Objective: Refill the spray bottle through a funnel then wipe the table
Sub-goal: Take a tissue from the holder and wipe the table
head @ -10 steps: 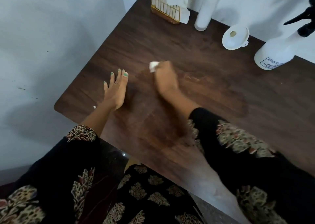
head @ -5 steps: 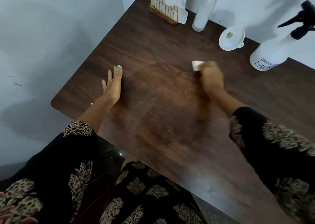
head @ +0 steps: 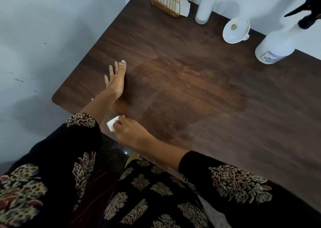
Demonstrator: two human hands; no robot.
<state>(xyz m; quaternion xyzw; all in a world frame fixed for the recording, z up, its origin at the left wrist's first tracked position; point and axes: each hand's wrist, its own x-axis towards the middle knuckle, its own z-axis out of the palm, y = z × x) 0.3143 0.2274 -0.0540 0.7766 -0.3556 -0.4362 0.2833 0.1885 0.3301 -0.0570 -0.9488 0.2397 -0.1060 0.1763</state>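
So the table [head: 199,92] is dark wood grain and takes up most of the head view, with a big duller, damp-looking patch across the middle of it.

Right hand [head: 129,132] is down at the near edge of the table, around 7 o'clock from the middle of that patch. Fingers are curled and pinching a small white tissue [head: 112,123], which sticks out past the fingertips toward the left forearm. The tissue looks pressed to the tabletop, but I can't say for sure that it touches.

Left hand [head: 115,82] is at about 9 o'clock from the patch, near the table's left edge. It holds nothing: fingers straight and close together, pointing away toward 12, green polish on the nails and a thin ring on one finger. It stands on its little-finger edge against the wood rather than lying palm down.

The rest is lined up along the far edge by the wall. Spray bottle [head: 276,45] sits at roughly 2 o'clock, white body with a printed label and a black trigger head on top. The white funnel [head: 234,30] is just left of it, lying tilted so you look into its mouth, not touching the bottle. Further left, at about 12, there's a tall white bottle [head: 203,7], and beside that a gold wire holder [head: 165,3] with white napkins in it.

Both sleeves are black with a floral print.
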